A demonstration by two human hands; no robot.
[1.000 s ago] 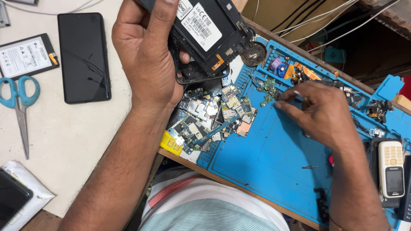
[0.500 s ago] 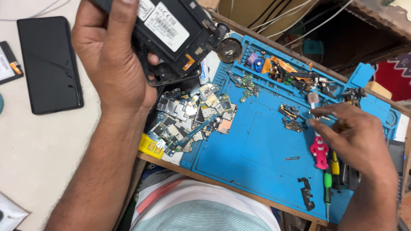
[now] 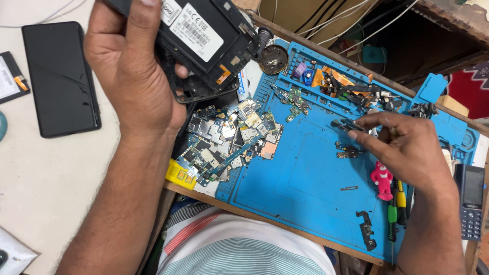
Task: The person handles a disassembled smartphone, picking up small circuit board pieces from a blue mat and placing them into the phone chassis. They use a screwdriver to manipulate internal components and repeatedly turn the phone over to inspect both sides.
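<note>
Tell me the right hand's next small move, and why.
Probably lift the small part pinched in the right hand off the blue mat and carry it toward the phone in the left hand; the phone is held back-open, above the circuit boards.

The off-white worktop (image 3: pixel 46 188) carries a blue silicone repair mat (image 3: pixel 316 183) at 3 o'clock (loose green circuit boards (image 3: pixel 229 137) heaped at its left edge) and a black glass-faced smartphone (image 3: pixel 60 79) at 10 o'clock.
</note>
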